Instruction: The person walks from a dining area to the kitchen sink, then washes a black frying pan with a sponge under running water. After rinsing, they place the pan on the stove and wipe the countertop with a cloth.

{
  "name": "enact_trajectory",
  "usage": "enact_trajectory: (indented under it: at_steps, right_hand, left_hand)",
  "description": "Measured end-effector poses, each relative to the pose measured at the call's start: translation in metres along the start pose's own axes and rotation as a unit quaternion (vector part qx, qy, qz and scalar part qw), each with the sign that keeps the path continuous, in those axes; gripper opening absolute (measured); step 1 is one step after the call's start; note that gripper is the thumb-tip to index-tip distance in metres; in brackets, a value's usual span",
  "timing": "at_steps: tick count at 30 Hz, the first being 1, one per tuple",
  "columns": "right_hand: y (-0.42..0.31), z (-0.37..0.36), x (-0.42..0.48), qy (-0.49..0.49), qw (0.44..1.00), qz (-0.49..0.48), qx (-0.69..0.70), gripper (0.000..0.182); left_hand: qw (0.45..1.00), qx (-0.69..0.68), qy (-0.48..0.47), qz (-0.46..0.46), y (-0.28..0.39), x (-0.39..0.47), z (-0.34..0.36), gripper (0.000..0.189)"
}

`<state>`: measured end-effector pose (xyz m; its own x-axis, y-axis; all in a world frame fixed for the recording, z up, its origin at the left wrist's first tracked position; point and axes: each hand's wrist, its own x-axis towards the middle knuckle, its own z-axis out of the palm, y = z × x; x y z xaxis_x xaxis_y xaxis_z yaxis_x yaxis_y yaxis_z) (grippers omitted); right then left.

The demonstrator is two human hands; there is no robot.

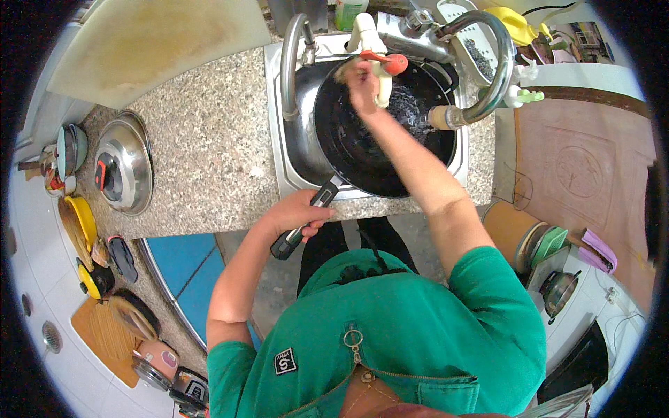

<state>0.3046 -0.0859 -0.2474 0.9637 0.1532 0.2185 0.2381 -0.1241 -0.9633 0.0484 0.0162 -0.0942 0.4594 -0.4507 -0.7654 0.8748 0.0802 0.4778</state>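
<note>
A black wok [355,151] with some water in it rests over the stainless steel sink [302,151]. My left hand [302,217] is closed around the wok's black handle [325,194] at the counter's front edge. Over the wok's far left side is my right hand [363,86], blurred, with a pale scrubber or sponge [349,70] at its fingers; the grip is partly hidden by the white plastic tap [384,89] with a red lever. Water runs into the wok near the curved metal faucet [447,117] on the right.
Another curved metal spout [288,78] stands at the sink's left. A steel lid [125,162] lies on the granite counter [209,141], left of the sink. Behind the sink are a white grater [473,47] and a green-labelled bottle [349,13]. A wooden cutting board [104,334] lies at the lower left.
</note>
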Motion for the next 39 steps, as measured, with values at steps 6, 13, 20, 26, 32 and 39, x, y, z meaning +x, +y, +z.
enact_trajectory:
  at_steps: [6,13,20,26,32,39]
  right_hand:
    - [-0.063,-0.069,-0.108,-0.482,0.868,0.121,0.008,0.029]
    - [-0.092,-0.094,-0.108,-0.537,0.804,0.245,0.074,0.03]
    - [-0.045,0.046,-0.019,-0.001,0.944,0.265,0.196,0.031]
    - [-0.003,0.047,0.004,0.099,0.92,0.229,0.303,0.028]
    - [-0.071,-0.013,-0.106,-0.316,0.931,0.184,0.015,0.033]
    - [-0.105,-0.162,-0.088,-0.607,0.729,0.317,0.003,0.029]
  left_hand:
    - [1.0,-0.021,0.012,0.011,-0.009,-0.005,-0.002,0.028]
    - [1.0,-0.019,0.007,0.014,-0.012,-0.002,-0.004,0.03]
    - [1.0,-0.011,0.016,0.012,-0.008,-0.006,-0.002,0.031]
    - [1.0,0.01,0.009,0.018,-0.004,-0.008,-0.002,0.034]
    - [1.0,-0.017,0.015,0.018,-0.012,-0.001,-0.004,0.028]
    - [1.0,-0.01,0.006,0.021,-0.01,0.001,-0.004,0.026]
